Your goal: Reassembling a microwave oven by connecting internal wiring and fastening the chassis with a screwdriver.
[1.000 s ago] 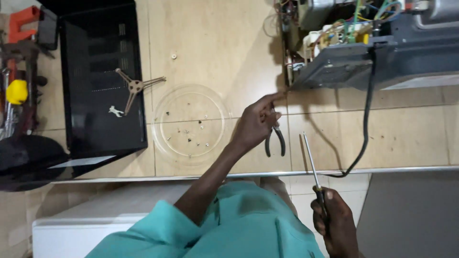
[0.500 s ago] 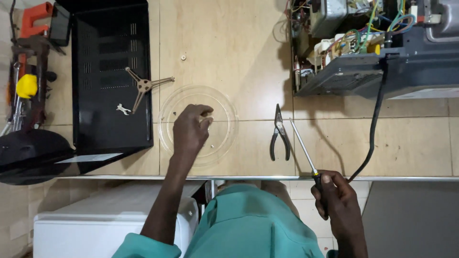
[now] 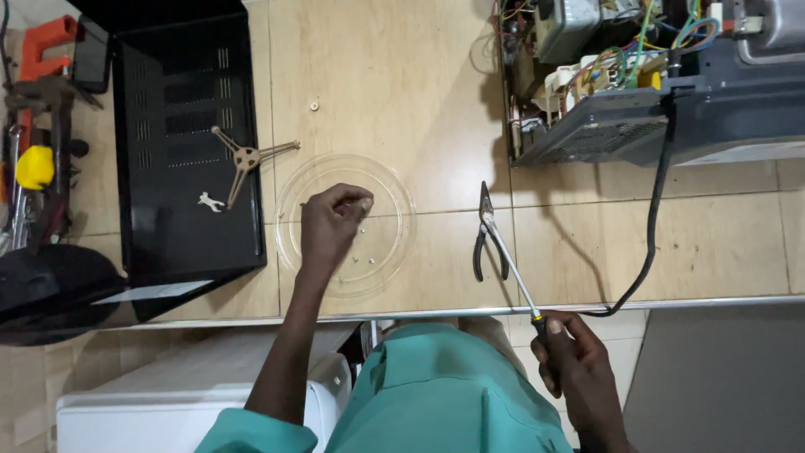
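My left hand (image 3: 331, 226) hovers over a round clear glass plate (image 3: 396, 183) on the tiled floor, fingertips pinched on what looks like a small screw. Several tiny screws (image 3: 360, 256) lie in the plate. My right hand (image 3: 579, 373) is low at the right, closed on the handle of a long screwdriver (image 3: 511, 273), its shaft pointing up and left. The shaft crosses black-handled pliers (image 3: 482, 231) lying on the floor beside the plate.
A black metal cover (image 3: 180, 168) lies at the left with a three-armed roller ring (image 3: 246, 158) on its edge. An opened appliance chassis (image 3: 637, 75) with exposed wiring sits top right, with its black cable (image 3: 654, 226) trailing down. Tools (image 3: 33, 168) lie far left. A white box (image 3: 168, 403) is below.
My left hand left the pliers and swung left to the glass plate, where it now hovers pinched. The right hand with the screwdriver has kept its place.
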